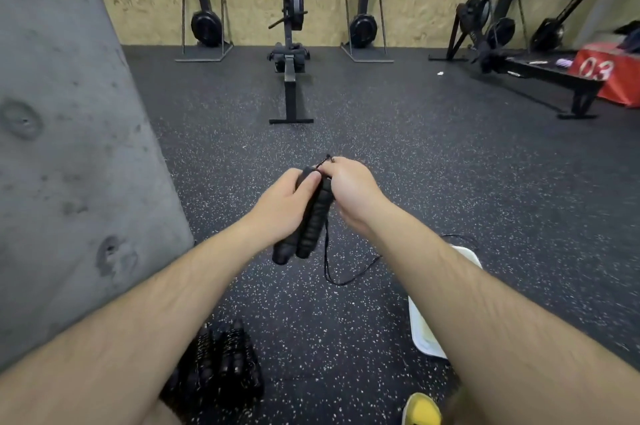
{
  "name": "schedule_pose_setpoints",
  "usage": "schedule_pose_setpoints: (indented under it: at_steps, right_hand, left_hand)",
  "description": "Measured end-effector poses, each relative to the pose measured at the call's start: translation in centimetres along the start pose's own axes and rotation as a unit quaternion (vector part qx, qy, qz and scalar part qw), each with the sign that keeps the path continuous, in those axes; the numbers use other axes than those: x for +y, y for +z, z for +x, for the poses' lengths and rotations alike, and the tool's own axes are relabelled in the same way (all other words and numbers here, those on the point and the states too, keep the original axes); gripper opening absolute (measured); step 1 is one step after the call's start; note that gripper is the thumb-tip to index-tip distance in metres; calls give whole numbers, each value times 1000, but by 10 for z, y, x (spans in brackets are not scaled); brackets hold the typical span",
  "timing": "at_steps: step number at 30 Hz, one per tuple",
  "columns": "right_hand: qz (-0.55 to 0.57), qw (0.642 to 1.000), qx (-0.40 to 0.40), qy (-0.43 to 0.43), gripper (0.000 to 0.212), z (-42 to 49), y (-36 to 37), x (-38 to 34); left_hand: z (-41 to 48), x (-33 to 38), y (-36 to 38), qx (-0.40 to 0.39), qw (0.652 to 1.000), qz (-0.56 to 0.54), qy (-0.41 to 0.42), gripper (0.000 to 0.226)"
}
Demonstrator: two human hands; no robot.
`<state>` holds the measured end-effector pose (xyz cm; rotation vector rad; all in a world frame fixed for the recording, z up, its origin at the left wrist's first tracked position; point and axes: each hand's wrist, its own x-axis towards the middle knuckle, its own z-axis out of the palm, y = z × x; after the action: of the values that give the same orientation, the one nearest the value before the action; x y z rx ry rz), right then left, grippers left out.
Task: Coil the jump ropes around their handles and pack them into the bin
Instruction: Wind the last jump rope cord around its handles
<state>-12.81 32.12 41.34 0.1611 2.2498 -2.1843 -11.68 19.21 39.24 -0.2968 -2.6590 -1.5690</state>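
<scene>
My left hand [282, 204] grips two black ribbed jump rope handles [304, 234] held side by side, their lower ends hanging down. My right hand [349, 194] pinches the thin black rope [327, 263] at the top of the handles. A loop of that rope hangs below and trails right toward the white bin [424, 331], which my right forearm partly hides. A pile of black coiled jump ropes [221, 365] lies on the floor near my left arm.
A grey concrete wall [69, 147] stands close on the left. A rowing machine [291, 53] sits ahead, with other black machines along the plywood wall. At the far right is a red box [613, 74]. A yellow shoe [420, 409] shows at the bottom edge.
</scene>
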Motion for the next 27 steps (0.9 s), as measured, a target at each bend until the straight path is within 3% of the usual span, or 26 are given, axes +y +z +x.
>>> schedule_pose_setpoints:
  at_steps: [4,8,14,17,23,27]
  right_hand:
    - [-62,995,-38,-73,26,4,-6,4]
    - [-94,990,-25,-105,22,16,-3,7]
    - [-92,993,-38,-70,31,15,6,11]
    - [-104,989,-67,-83,33,9,4,7]
    - [-175,981,-35,-78,41,-1,1,-1]
    - [-204,967,-114,-103,37,-14,4,0]
  left_hand:
    - [5,-5,-5,15,998,-62,22,41]
    - [11,0,-2,47,993,-102,40,22]
    - [18,-8,-14,-33,998,-47,35,23]
    - [16,-14,-25,-78,994,-62,49,36]
    - [13,-10,-14,28,988,-148,17,27]
    - [13,-2,-14,34,965,-258,-41,36]
